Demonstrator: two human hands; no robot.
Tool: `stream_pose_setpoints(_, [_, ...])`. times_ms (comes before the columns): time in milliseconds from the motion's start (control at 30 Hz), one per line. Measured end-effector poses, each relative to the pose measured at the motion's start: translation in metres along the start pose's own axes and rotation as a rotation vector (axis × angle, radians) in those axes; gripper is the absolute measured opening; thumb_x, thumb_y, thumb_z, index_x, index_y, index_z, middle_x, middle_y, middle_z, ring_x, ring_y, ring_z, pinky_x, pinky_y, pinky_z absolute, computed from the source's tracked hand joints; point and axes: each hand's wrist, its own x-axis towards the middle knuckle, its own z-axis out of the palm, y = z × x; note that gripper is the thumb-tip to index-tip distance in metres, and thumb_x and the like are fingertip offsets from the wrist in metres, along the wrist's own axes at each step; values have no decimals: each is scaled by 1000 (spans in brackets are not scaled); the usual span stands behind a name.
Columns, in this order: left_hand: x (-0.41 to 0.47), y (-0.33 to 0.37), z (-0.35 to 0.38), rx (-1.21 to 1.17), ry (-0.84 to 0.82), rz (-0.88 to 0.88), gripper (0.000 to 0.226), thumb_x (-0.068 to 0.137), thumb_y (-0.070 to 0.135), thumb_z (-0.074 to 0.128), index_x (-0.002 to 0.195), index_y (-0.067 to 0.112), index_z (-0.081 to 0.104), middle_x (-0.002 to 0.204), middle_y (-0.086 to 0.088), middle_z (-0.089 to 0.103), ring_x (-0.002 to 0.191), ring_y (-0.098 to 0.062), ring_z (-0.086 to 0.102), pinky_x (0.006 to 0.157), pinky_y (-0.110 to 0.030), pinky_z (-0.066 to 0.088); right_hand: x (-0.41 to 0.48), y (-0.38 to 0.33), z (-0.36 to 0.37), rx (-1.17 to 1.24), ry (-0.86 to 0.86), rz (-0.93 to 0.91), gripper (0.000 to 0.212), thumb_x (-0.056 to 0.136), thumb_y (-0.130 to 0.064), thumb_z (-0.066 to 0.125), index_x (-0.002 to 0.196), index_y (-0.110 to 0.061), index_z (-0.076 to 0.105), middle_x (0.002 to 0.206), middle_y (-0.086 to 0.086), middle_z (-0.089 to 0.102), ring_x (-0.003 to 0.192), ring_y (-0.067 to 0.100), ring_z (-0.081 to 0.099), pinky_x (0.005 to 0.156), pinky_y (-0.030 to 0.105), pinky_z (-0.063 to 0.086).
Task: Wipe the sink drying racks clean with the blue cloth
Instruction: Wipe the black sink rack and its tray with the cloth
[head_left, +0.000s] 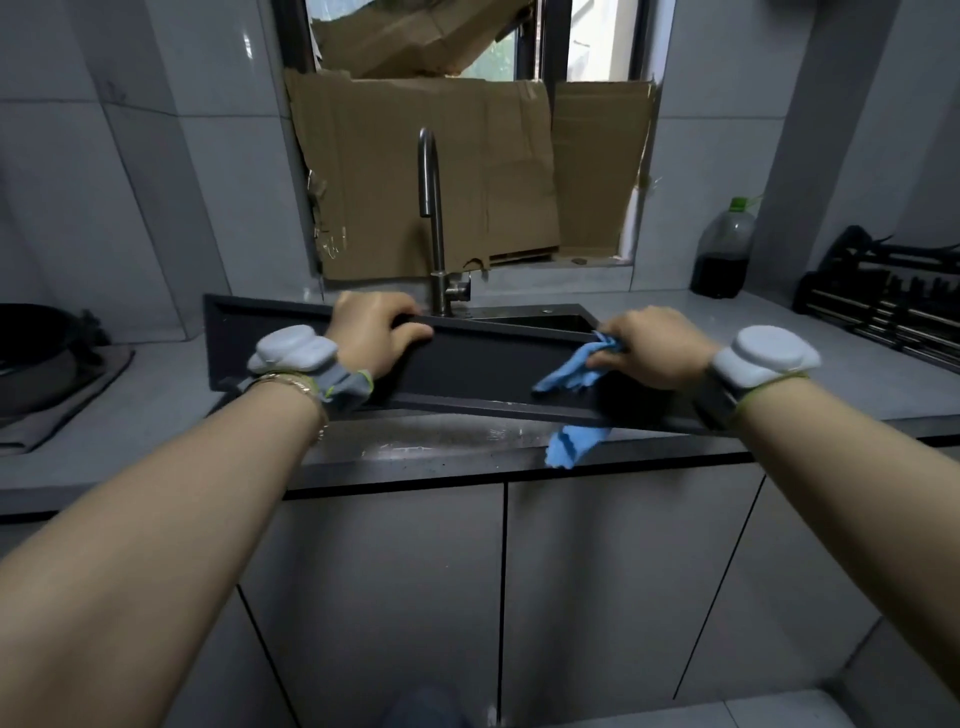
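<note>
A long black drying rack tray (483, 364) lies tilted across the sink, its left end raised. My left hand (376, 327) grips the tray's far rim near the middle. My right hand (654, 345) holds the blue cloth (574, 371) bunched against the tray's right end. A loose corner of that cloth hangs below the tray's front edge, over the counter lip. Both wrists carry grey sensor bands.
A steel faucet (434, 218) rises behind the tray, with the open sink basin (545, 322) to its right. Cardboard (415, 176) covers the window. A dark bottle (724, 254) and a black rack (883, 296) stand right; a black pan (31, 343) on a mat sits left.
</note>
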Motion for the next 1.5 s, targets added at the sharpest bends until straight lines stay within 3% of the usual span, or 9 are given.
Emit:
stream_pose_setpoints(233, [-10, -31, -6, 231, -133, -221, 26, 91, 29, 60, 106, 9, 66, 111, -15, 67, 110, -33, 56, 96, -35, 33, -9, 18, 8, -29, 21, 70, 25, 91, -41, 54, 83, -17, 56, 86, 4, 60, 83, 25, 55, 68, 29, 29])
stream_pose_setpoints(367, [1, 16, 5, 430, -327, 39, 42, 93, 50, 46, 121, 18, 53, 122, -4, 60, 117, -24, 52, 103, -39, 29, 2, -10, 0, -41, 33, -14, 24, 92, -41, 52, 84, -19, 53, 81, 1, 52, 79, 23, 51, 64, 28, 31])
stream_pose_setpoints(467, [10, 65, 24, 400, -260, 239, 34, 98, 41, 40, 113, 13, 54, 116, -8, 63, 109, -27, 55, 85, -34, 33, 13, -37, -3, -13, 100, -112, 28, 93, -40, 51, 74, -21, 43, 81, 2, 53, 75, 21, 47, 63, 28, 29])
stream_pose_setpoints(567, [17, 73, 22, 383, -193, 267, 32, 99, 37, 42, 104, 10, 59, 105, -11, 66, 101, -32, 57, 72, -31, 27, 13, -34, -13, -28, 143, -135, 24, 93, -42, 50, 79, -23, 46, 84, 3, 59, 76, 23, 51, 64, 29, 31])
stream_pose_setpoints(733, [14, 38, 3, 254, -139, 166, 28, 97, 35, 48, 96, 10, 62, 96, -12, 68, 97, -32, 58, 87, -31, 27, -1, 0, -22, -61, 181, -38, 21, 92, -43, 51, 83, -24, 52, 78, -2, 53, 83, 25, 57, 69, 30, 32])
stream_pose_setpoints(933, [9, 40, -4, 285, -131, 118, 29, 97, 36, 47, 86, 11, 56, 96, -15, 66, 96, -35, 57, 72, -33, 31, 5, -6, 2, 580, 365, 139, 22, 86, -23, 62, 81, -2, 62, 77, 13, 64, 75, 25, 58, 69, 38, 46])
stream_pose_setpoints(1067, [13, 54, -4, 242, -12, 51, 34, 95, 41, 48, 94, 10, 62, 99, -14, 66, 100, -35, 57, 69, -32, 31, 19, -9, 9, 1067, 676, 400, 18, 75, -25, 63, 60, -17, 57, 62, 2, 56, 65, 15, 50, 63, 36, 42])
stream_pose_setpoints(1300, [5, 61, 20, 132, -35, -107, 31, 94, 44, 50, 91, 16, 63, 101, -10, 66, 101, -33, 56, 67, -30, 31, 25, -15, 25, 1257, 824, 734, 29, 74, -30, 69, 55, -22, 49, 57, -8, 48, 64, 14, 47, 65, 29, 41])
stream_pose_setpoints(1500, [8, 54, 13, 60, -50, -194, 28, 93, 43, 52, 85, 18, 63, 98, -8, 67, 100, -32, 57, 66, -30, 33, 17, -5, 40, 1355, 713, 553, 19, 72, -17, 68, 57, -20, 56, 64, 1, 56, 68, 15, 51, 64, 32, 43])
